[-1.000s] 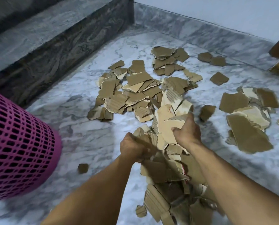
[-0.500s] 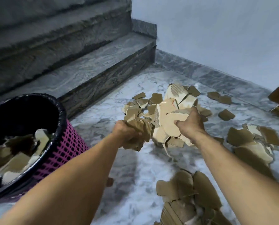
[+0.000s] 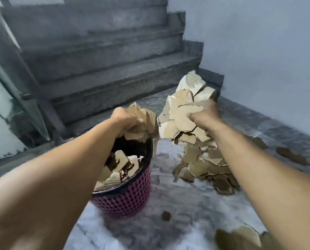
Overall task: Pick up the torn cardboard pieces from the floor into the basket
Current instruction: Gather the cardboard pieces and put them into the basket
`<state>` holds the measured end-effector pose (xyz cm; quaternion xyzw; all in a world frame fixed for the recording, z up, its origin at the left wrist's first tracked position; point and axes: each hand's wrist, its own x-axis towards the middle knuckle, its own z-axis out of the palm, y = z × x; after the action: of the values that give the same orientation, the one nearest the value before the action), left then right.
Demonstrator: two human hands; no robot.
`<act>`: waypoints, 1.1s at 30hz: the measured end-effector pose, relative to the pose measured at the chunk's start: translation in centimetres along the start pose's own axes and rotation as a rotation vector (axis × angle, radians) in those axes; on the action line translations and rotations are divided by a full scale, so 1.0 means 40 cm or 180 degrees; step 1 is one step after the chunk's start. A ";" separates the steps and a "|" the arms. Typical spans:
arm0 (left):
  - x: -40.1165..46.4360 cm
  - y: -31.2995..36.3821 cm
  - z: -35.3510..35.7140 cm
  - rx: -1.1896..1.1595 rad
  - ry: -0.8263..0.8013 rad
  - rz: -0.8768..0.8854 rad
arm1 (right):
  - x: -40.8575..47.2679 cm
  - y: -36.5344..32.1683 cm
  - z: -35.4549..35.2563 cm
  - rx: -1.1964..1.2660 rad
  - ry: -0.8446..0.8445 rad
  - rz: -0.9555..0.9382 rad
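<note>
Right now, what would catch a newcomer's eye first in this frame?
Both hands raised mid-frame, each gripping torn cardboard: the left hand holds a wad over the basket, the right hand a bigger bundle just right of it. The pink basket with its black liner stands low and centre, already holding pieces. More scraps lie on the marble floor to the right, below grey stairs.

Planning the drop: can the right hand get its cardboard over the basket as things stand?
Probably yes. The right hand holds its bundle just beside the basket, but the left hand and its cardboard hang over the opening and should drop first.
</note>
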<state>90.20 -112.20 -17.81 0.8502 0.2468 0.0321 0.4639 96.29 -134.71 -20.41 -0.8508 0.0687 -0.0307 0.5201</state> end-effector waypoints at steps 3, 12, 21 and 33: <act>0.003 -0.063 -0.114 0.0080 0.0349 -0.0158 | -0.050 -0.095 0.110 0.0111 -0.0182 -0.0112; 0.009 -0.289 -0.258 0.0008 0.0314 -0.0822 | -0.204 -0.141 0.454 -0.0125 -0.0792 0.0104; 0.011 -0.419 -0.246 0.0814 -0.0356 -0.0700 | -0.225 -0.027 0.460 -0.0750 -0.0825 0.0357; -0.047 -0.240 -0.015 0.0636 -0.0310 0.0869 | -0.237 0.116 0.111 -0.0233 -0.0816 0.0952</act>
<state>84.64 -108.27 -24.85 0.9183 0.1081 0.0288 0.3799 87.07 -131.47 -26.40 -0.8464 0.1286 0.1579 0.4921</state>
